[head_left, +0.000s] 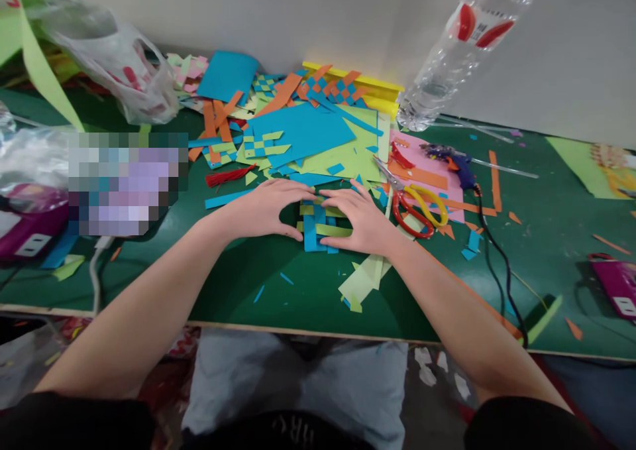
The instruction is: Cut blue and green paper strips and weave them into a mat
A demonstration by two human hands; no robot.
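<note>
A small weave of blue and light green paper strips (312,231) lies flat on the table in front of me. My left hand (268,208) curves around its left side, fingertips at the top edge and thumb by the left edge. From the right, my right hand (362,219) spans the weave, with fingers at its top and thumb near its bottom, covering part of the strips. Scissors (420,206) with red and yellow handles lie just beyond my right hand. A red tassel (229,176) rests behind my left hand.
Blue sheets (303,132), orange strips and finished weaves pile up behind. At the right are a blue glue gun (460,166) with a black cord and a tall plastic bottle (447,59). A plastic bag (119,72) and a blurred-out device (129,185) stand left.
</note>
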